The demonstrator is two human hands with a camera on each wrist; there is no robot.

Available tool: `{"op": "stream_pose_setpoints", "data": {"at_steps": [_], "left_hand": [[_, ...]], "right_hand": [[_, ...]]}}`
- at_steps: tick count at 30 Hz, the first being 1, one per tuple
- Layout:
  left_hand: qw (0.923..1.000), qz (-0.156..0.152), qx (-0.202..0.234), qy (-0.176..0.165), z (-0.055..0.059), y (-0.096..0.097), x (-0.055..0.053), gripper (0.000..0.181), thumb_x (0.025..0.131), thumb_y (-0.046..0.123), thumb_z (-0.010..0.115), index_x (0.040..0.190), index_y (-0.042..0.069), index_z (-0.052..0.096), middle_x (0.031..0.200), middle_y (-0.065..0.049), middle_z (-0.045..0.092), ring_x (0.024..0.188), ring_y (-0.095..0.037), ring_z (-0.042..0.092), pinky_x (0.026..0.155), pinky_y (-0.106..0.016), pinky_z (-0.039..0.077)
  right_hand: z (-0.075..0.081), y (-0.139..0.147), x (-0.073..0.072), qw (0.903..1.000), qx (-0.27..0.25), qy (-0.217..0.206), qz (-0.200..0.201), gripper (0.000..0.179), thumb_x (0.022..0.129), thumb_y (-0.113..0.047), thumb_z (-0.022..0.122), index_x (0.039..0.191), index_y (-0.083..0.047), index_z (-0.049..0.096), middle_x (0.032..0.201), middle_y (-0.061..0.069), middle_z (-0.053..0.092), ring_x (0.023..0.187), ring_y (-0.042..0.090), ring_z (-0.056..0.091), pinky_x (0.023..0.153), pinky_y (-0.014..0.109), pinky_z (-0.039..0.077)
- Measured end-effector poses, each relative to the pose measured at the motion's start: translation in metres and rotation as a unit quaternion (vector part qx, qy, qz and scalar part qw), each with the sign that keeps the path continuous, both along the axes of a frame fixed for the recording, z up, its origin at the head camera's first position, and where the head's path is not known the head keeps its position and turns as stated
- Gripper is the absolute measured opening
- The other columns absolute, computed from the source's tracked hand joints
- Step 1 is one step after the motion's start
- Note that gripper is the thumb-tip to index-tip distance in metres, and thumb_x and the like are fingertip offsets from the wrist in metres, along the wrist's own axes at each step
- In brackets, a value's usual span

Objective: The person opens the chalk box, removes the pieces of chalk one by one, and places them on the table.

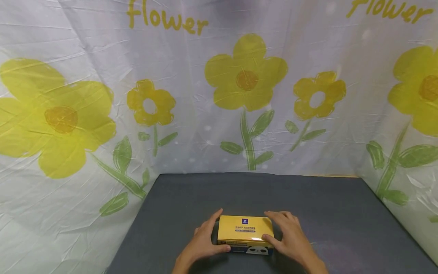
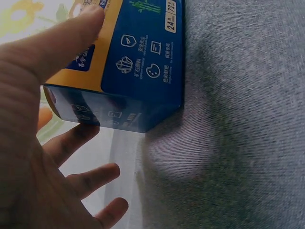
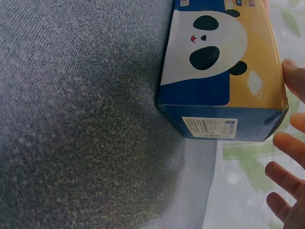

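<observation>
A yellow and blue chalk box [image 1: 245, 230] with a panda on its front lies on the dark tabletop, between both hands. My left hand [image 1: 205, 239] holds its left end, thumb on the front face and index finger against the side; the other fingers are spread, as the left wrist view shows. At the opposite end is my right hand [image 1: 291, 238], its thumb at the top's right edge and its fingers extended behind the corner. In the right wrist view those fingers [image 3: 285, 179] stand apart from the end face, which carries a white barcode label [image 3: 210, 128].
The grey fabric-covered table [image 1: 191, 194] reaches back to a white curtain [image 1: 191, 140] printed with yellow flowers. This curtain also hangs along the left and right sides of the table.
</observation>
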State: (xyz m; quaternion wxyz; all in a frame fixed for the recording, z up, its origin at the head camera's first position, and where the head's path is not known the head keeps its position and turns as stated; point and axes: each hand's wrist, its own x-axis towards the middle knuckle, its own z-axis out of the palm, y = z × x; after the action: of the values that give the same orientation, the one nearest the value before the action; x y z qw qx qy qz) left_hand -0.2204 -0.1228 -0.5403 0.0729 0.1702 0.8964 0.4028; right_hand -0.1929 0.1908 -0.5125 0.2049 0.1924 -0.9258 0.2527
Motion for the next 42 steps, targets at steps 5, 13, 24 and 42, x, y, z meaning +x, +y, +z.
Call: {"op": "stream_pose_setpoints", "data": {"at_steps": [5,13,24,42], "left_hand": [[0.9997,-0.002,0.019,-0.015,-0.002,-0.002,-0.002,0.113,0.076,0.054,0.086,0.163,0.03,0.019,0.166,-0.012,0.032,0.147,-0.047,0.037,0.104,-0.082,0.025],[0.9948,-0.011,0.092,-0.042,-0.009,-0.002,-0.007,0.112,0.075,0.043,0.091,0.162,0.019,0.024,0.162,-0.018,0.036,0.146,-0.046,0.04,0.108,-0.074,0.036],[0.9822,-0.044,0.167,-0.075,-0.014,-0.002,-0.011,0.109,0.076,0.027,0.092,0.16,0.012,0.024,0.161,-0.021,0.034,0.143,-0.044,0.045,0.11,-0.059,0.046],[0.9758,-0.041,0.181,-0.116,-0.017,-0.003,-0.011,0.108,0.076,0.028,0.093,0.158,0.01,0.025,0.158,-0.023,0.036,0.144,-0.045,0.043,0.109,-0.059,0.046]], "right_hand": [[0.004,-0.004,-0.002,0.9999,0.007,0.011,0.008,0.056,0.076,-0.044,0.088,0.125,-0.023,0.071,0.125,-0.001,0.071,0.112,0.02,0.06,0.095,0.055,0.047],[0.011,-0.013,-0.006,0.9976,0.034,0.027,0.053,0.042,0.073,-0.039,0.091,0.108,-0.021,0.076,0.114,-0.003,0.075,0.104,0.014,0.061,0.092,0.047,0.049],[0.013,-0.025,-0.012,0.9884,0.083,0.044,0.119,0.023,0.08,-0.037,0.087,0.097,-0.028,0.074,0.094,-0.019,0.068,0.09,0.003,0.055,0.074,0.028,0.044],[0.019,-0.032,-0.02,0.9783,0.127,-0.081,0.142,0.041,0.086,-0.048,0.079,0.121,-0.027,0.074,0.131,-0.002,0.069,0.115,0.02,0.062,0.092,0.052,0.054]]}}
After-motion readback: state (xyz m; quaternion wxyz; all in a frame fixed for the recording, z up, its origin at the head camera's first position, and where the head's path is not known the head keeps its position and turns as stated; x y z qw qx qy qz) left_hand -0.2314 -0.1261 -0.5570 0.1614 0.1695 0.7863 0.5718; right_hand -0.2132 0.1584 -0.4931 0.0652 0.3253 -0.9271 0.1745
